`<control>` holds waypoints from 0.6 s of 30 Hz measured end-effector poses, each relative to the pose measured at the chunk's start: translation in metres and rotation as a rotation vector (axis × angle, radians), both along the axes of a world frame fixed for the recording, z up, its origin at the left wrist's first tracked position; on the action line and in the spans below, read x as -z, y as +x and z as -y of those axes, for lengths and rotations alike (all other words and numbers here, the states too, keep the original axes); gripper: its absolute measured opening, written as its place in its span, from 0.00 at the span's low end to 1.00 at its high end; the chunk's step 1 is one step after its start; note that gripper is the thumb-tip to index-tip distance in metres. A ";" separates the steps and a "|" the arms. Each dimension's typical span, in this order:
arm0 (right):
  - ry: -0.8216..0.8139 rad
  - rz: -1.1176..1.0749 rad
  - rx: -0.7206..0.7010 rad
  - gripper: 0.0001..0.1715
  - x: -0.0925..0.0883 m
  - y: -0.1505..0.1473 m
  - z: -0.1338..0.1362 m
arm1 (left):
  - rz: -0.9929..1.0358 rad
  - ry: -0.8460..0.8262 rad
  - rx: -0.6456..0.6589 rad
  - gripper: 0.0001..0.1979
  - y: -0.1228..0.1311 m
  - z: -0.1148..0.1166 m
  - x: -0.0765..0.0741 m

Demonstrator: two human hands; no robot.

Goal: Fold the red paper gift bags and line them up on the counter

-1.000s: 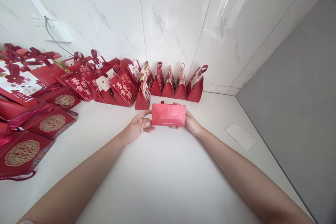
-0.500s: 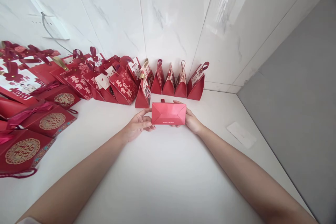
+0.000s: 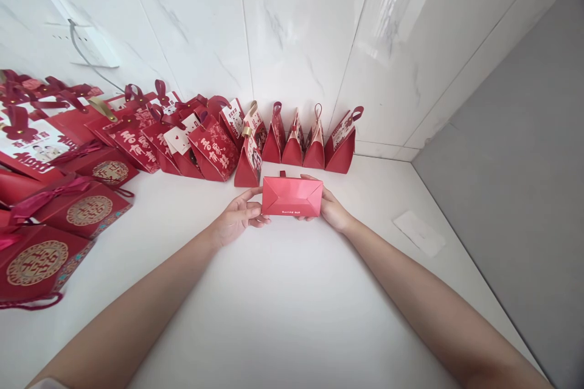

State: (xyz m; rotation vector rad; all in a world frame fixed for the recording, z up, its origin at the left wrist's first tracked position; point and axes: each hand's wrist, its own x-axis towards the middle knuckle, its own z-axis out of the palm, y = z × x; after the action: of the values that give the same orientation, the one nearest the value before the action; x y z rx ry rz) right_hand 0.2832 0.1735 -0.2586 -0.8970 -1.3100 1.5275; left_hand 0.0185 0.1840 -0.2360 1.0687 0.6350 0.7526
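A red paper gift box (image 3: 292,196) is held up between both hands over the middle of the white table. Its flat, creased base with small white print along the lower edge faces me, and a bit of dark red strap shows behind the top edge. My left hand (image 3: 237,217) grips the box's left end with fingers and thumb. On the opposite end, my right hand (image 3: 334,208) is closed round the side, its fingertips partly hidden behind and under the box.
Behind the box, triangular red gift boxes (image 3: 338,151) line the marbled wall. More red boxes with ribbons (image 3: 89,209) crowd the left side. A white paper slip (image 3: 418,233) lies on the white table (image 3: 292,316) at right. A grey cable (image 3: 77,42) hangs from a wall socket.
Both hands keep the same hold on the box. The whole view has shifted only very slightly.
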 end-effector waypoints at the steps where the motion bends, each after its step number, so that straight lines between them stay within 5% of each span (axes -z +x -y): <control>1: 0.002 -0.003 -0.004 0.40 0.000 0.000 0.000 | 0.001 0.001 0.003 0.31 0.000 0.000 0.000; 18: 0.021 -0.056 -0.007 0.35 0.004 0.000 0.000 | -0.007 0.053 0.054 0.29 -0.001 -0.002 0.006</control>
State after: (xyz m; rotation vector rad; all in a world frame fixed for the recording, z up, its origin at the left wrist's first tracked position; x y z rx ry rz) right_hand 0.2833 0.1733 -0.2628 -0.8312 -1.2873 1.5316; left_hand 0.0173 0.1861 -0.2421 1.1336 0.5926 0.7222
